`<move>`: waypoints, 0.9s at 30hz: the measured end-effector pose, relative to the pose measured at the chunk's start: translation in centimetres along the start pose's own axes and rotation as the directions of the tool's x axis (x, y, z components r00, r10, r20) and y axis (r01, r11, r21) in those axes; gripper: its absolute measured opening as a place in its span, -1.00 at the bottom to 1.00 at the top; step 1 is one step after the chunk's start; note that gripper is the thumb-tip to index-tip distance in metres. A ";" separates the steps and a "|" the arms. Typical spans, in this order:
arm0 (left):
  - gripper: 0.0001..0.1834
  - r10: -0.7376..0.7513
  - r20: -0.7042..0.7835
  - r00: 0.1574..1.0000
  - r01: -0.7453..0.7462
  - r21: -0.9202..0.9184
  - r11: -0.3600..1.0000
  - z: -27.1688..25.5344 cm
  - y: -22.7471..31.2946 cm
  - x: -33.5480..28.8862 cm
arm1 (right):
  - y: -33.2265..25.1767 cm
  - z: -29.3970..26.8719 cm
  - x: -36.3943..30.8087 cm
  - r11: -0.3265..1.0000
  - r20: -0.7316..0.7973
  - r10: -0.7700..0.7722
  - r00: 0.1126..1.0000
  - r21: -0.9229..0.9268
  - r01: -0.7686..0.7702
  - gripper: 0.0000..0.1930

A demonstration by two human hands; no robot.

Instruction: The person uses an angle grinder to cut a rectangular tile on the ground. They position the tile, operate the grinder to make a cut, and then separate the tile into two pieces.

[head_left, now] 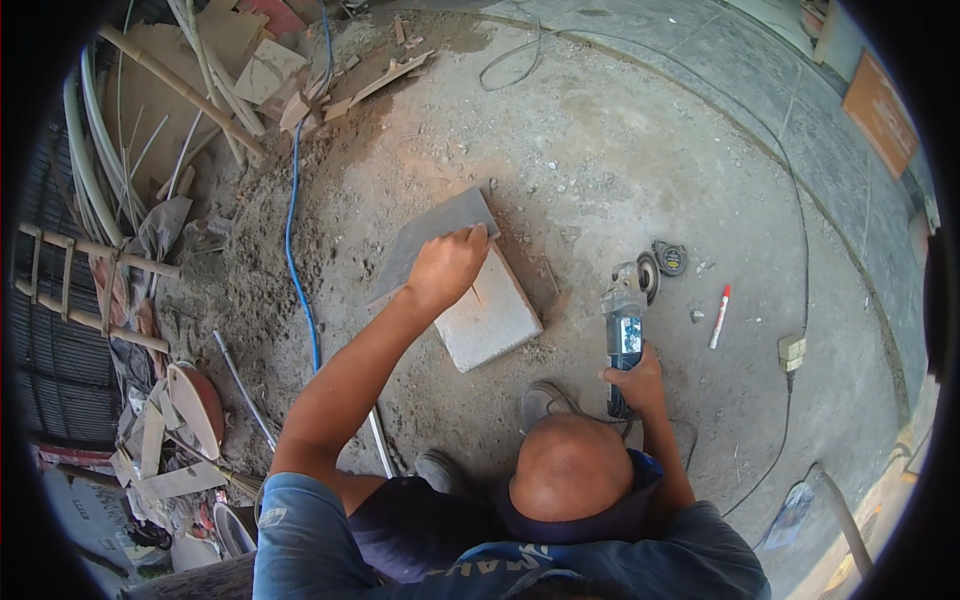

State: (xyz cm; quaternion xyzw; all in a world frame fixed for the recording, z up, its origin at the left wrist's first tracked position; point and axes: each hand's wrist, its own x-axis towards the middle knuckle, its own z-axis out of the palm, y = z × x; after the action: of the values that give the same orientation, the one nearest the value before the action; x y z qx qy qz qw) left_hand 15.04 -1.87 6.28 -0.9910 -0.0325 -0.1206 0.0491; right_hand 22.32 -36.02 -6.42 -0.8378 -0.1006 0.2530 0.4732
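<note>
My left hand (447, 264) is closed on the right edge of a thin grey tile (425, 232). The tile rests tilted over a pale, whitish block (490, 318) on the ground, and part of the block stays hidden beneath it. To the right, my right hand (638, 380) is wrapped round the body of a blue-and-black angle grinder (624, 338). Its disc (649, 278) points away from me, beside a black tape measure (670, 258). Whether the disc is spinning I cannot tell. Right of the grinder lies a white marker with a red cap (720, 316).
A blue hose (292, 220) runs along the left. A dark cord with a pale connector (791, 352) curves round the right. Wood scraps, pipes, a bamboo ladder (95, 245) and a basin (196, 410) crowd the far left. My shoe (546, 402) stands near the block.
</note>
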 end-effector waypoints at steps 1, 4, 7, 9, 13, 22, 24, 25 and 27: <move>-0.76 -0.048 0.017 0.999 0.048 -0.031 0.998 -0.2 0.3 0.2 | 0.2 0.0 0.0 1.000 -0.009 -0.006 1.000 -0.008 0.006 -0.38; -0.77 -0.066 0.005 0.998 0.066 -0.044 0.997 -0.1 0.2 0.0 | -0.6 0.0 -0.5 0.999 -0.015 -0.029 0.999 0.032 0.030 -0.38; -0.76 -0.066 -0.013 0.998 0.066 -0.044 0.997 -0.5 0.4 -0.1 | -0.3 0.3 -0.4 1.000 0.010 -0.006 1.000 0.026 0.006 -0.37; -0.77 -0.071 -0.017 0.997 0.070 -0.049 0.996 -0.4 0.4 -0.2 | -0.5 0.4 -0.5 1.000 0.011 -0.011 1.000 0.030 0.011 -0.37; -0.77 -0.080 0.016 0.997 0.081 -0.067 0.994 -0.6 0.7 0.1 | -1.0 0.1 -0.7 1.000 0.009 0.005 1.000 0.019 -0.005 -0.37; -0.81 -0.059 0.066 0.996 0.061 -0.043 0.997 -0.2 0.9 -0.4 | -0.7 0.0 -0.4 1.000 0.013 -0.007 1.000 0.009 0.007 -0.38; -0.79 -0.022 0.069 0.997 0.024 -0.031 0.999 0.1 2.5 -1.8 | -0.7 0.3 -0.4 0.999 0.039 -0.004 0.999 0.032 0.003 -0.39; -0.76 0.030 0.074 0.997 -0.029 -0.025 0.999 0.3 3.8 -2.7 | -0.5 0.3 -0.3 0.998 0.052 0.010 0.999 0.059 -0.013 -0.40; -0.72 0.077 0.086 0.993 -0.079 0.014 0.997 3.8 6.5 -5.6 | 1.0 0.3 0.3 0.998 0.042 -0.038 0.998 0.047 0.036 -0.41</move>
State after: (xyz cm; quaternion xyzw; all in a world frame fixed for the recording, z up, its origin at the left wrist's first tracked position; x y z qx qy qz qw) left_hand 11.04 -8.21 0.67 -0.9953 0.0031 -0.0759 0.0609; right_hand 22.32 -36.23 -7.47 -0.8190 -0.1203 0.2644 0.4948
